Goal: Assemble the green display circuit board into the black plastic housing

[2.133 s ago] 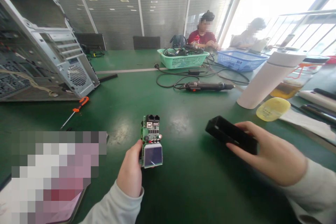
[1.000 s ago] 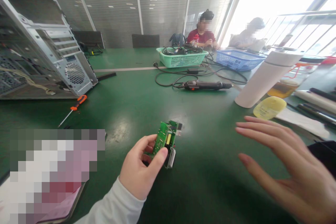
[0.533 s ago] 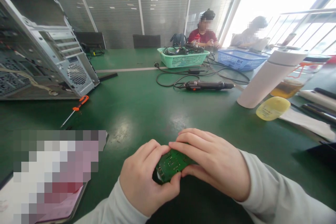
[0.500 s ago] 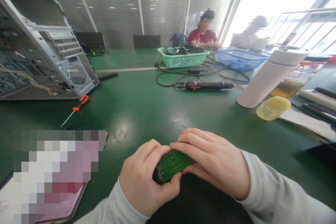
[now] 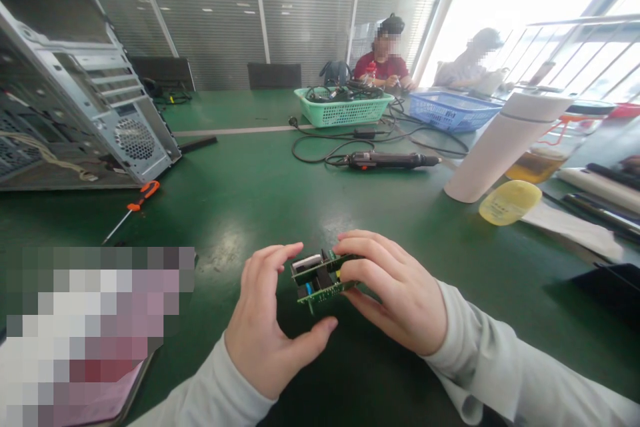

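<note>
A green circuit board assembly (image 5: 320,280) is held above the table in front of me. Two boards show edge-on, one over the other, with dark, blue and silvery parts between and on top. My right hand (image 5: 400,290) grips its right end between thumb and fingers, hiding that end. My left hand (image 5: 280,317) is beside the left end, thumb and fingers spread apart around it. The left thumb is clear of the board; whether the left fingertips touch its far edge I cannot tell.
An open computer case (image 5: 100,100) stands at the left, an orange-handled screwdriver (image 5: 135,203) before it. A pixelated phone-like item lies lower left. Beyond are an electric screwdriver (image 5: 390,160), a green basket (image 5: 345,110) of cables and a blue basket (image 5: 450,113). A white tumbler (image 5: 500,147) stands right.
The board has been turned from its flat underside to an edge-on view showing its components. My left hand has opened off it, while my right hand keeps its grip.
</note>
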Tool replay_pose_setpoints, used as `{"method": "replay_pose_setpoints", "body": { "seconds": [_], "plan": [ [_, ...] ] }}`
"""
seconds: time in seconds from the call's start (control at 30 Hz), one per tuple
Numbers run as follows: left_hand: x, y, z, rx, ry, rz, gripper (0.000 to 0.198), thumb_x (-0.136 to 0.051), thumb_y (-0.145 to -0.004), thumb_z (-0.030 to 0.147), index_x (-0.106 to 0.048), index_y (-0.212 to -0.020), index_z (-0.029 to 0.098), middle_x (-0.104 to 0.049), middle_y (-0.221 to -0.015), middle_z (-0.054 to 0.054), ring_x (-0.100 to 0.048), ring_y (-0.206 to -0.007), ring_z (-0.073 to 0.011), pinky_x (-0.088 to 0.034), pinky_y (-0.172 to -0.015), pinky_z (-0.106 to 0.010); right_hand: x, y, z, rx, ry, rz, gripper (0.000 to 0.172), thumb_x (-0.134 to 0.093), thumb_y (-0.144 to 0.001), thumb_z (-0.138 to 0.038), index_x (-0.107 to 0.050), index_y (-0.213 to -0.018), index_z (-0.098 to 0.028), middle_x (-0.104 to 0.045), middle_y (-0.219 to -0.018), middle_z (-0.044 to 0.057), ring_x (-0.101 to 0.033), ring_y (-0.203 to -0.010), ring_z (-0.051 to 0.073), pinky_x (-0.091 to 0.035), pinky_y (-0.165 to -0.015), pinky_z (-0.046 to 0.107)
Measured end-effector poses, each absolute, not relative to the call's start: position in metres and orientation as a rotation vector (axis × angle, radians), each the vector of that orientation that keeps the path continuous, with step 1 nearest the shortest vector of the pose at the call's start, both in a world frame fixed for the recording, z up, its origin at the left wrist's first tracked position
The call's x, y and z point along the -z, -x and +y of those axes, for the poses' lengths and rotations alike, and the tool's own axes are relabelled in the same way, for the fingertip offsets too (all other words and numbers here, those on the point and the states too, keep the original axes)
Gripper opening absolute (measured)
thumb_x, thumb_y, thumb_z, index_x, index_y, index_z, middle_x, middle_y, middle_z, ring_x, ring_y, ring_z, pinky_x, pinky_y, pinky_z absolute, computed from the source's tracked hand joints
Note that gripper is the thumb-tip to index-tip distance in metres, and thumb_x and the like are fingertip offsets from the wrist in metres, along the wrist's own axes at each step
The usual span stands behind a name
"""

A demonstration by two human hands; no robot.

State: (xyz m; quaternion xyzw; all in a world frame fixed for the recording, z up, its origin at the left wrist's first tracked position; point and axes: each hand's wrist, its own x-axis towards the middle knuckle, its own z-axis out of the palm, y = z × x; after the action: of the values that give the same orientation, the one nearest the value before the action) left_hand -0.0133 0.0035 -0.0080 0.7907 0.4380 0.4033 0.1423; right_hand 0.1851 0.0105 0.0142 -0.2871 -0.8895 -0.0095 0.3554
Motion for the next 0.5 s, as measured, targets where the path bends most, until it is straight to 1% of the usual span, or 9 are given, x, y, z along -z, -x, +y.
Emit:
{"method": "replay_pose_setpoints", "body": {
  "seconds": [0.1,0.17,0.23,0.33,0.43,0.5],
  "plan": [
    [0.0087,0.0141,0.0034,-1.150,-2.225,1.227,0.070,-0.067,-0.066,0.028,-0.031,-0.126,0.025,-0.043,-0.117,-0.009,-0.046,-0.107,-0.0277,-0.044,-0.086,-0.045,-0.0122,-0.1852,0.0089,-0.071,0.766,-2.257,0.011,-0.045,-0.088,-0.008,-0.044,-0.097,-0.015,-0.048,-0.111,0.007,-0.043,-0.111,0.020,-0.039,-0.094,0.035],
    [0.0092,0.0146,0.0030,-1.135,-2.180,1.212,0.072,-0.068,-0.067,0.029,-0.029,-0.128,0.027,-0.041,-0.121,-0.009,-0.044,-0.109,-0.0276,-0.043,-0.088,-0.046,-0.0104,-0.1850,0.0073,-0.226,0.853,-2.190,0.016,-0.051,-0.087,-0.013,-0.044,-0.101,-0.016,-0.049,-0.110,0.006,-0.047,-0.105,0.019,-0.042,-0.089,0.033],
    [0.0102,0.0149,0.0027,-1.122,-2.118,1.211,0.071,-0.066,-0.068,0.030,-0.029,-0.129,0.027,-0.040,-0.123,-0.009,-0.044,-0.110,-0.0275,-0.041,-0.089,-0.047,-0.0086,-0.1844,0.0062,-0.452,0.971,-2.069,0.024,-0.058,-0.084,-0.020,-0.045,-0.104,-0.016,-0.052,-0.105,0.005,-0.052,-0.097,0.018,-0.044,-0.084,0.031],
    [0.0127,0.0152,0.0030,-1.124,-2.012,1.213,0.067,-0.063,-0.072,0.033,-0.029,-0.129,0.027,-0.041,-0.121,-0.009,-0.044,-0.111,-0.0274,-0.040,-0.090,-0.047,-0.0060,-0.1835,0.0077,-0.971,1.010,-1.795,0.030,-0.060,-0.083,-0.029,-0.046,-0.104,-0.014,-0.055,-0.097,0.006,-0.056,-0.088,0.016,-0.047,-0.079,0.028],
    [0.0147,0.0159,0.0035,-1.135,-1.930,1.188,0.062,-0.058,-0.075,0.036,-0.031,-0.130,0.027,-0.041,-0.122,-0.009,-0.043,-0.113,-0.0273,-0.039,-0.092,-0.046,-0.0042,-0.1840,0.0116,-1.623,0.903,-1.431,0.045,-0.062,-0.084,-0.044,-0.041,-0.106,-0.011,-0.057,-0.100,0.011,-0.060,-0.084,0.015,-0.050,-0.071,0.022],
    [0.0156,0.0166,0.0045,-1.123,-1.876,1.174,0.054,-0.051,-0.080,0.038,-0.033,-0.130,0.027,-0.042,-0.123,-0.009,-0.042,-0.116,-0.0273,-0.039,-0.093,-0.045,-0.0039,-0.1855,0.0132,-1.921,0.848,-1.220,0.055,-0.065,-0.081,-0.052,-0.042,-0.107,-0.010,-0.057,-0.102,0.013,-0.062,-0.084,0.016,-0.050,-0.065,0.016]
  ]
}}
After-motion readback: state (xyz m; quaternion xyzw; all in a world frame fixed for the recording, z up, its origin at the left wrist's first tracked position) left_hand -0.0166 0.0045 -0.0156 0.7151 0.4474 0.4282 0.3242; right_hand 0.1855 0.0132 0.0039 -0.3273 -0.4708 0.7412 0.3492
